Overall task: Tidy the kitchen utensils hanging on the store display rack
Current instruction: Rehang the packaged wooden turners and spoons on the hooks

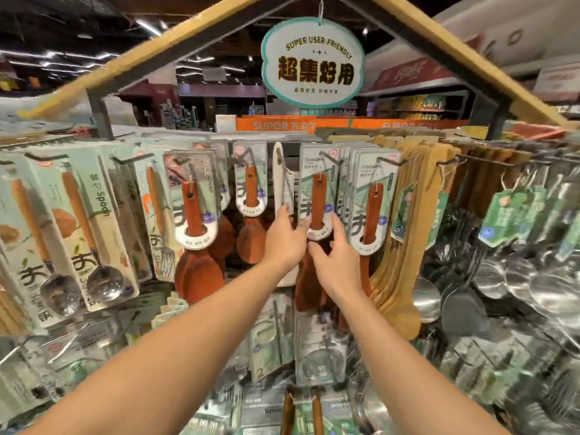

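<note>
The display rack (470,158), set under a gabled frame with a hanging sign (312,62), is hung left to right with carded spoons, wooden turners, pale wooden spatulas (398,277) and steel ladles (514,277). The wooden turner (317,202) being tidied hangs at centre on its hook, long axis vertical, directly beyond and between both hands. Its card's lower left edge is touched by the straight fingers of the left hand (284,240), while the right hand (337,262), equally near, is spread around the card's lower end; a closed pinch cannot be confirmed.
</note>
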